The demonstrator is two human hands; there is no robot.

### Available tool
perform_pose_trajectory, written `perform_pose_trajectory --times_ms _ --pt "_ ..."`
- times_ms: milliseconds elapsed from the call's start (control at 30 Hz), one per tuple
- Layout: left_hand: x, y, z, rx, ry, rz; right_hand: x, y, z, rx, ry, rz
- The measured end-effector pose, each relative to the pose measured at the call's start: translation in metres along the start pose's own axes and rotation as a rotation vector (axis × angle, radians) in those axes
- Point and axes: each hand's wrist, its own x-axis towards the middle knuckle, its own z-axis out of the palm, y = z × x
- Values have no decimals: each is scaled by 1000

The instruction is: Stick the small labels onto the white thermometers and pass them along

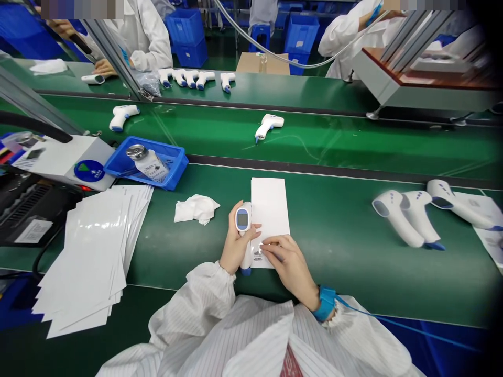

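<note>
My left hand (pixel 236 241) is shut around the handle of a white and blue infrared thermometer (pixel 242 220), which stands almost upright on the green conveyor belt (pixel 334 262) with its display facing me. My right hand (pixel 285 264) lies flat on the lower end of a white paper sheet (pixel 270 209), its fingertips near the thermometer. The sheet's lower edge is partly hidden under those fingers. A crumpled white cloth (pixel 195 208) lies to the left of my left hand. Two more thermometers (pixel 404 220) rest on their sides at the right.
A stack of white sheets (pixel 90 256) lies at the left beside a blue tray (pixel 173 167) holding a bottle (pixel 149 165). Thermometers (pixel 269 125) lie on the belt beyond. A co-worker's hand (pixel 104 67) is at the far belt. Metal frame posts and blue crates stand behind.
</note>
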Motion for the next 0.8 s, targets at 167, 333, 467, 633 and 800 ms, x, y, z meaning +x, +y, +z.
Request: perform_pose_trajectory --times_ms 167,333,467,633,800 --pt "0 1 1 70 -2 22 4 -4 2 -17 -34 55" --pt "0 -2 3 165 -6 83 11 -9 7 -46 -12 99" --pt "3 -2 1 163 -36 87 4 -24 -6 192 -145 76" --pt "2 10 7 210 -56 44 -7 -43 -43 659 -565 227" --pt "-3 6 31 155 -121 -18 8 -39 -59 465 -214 159"
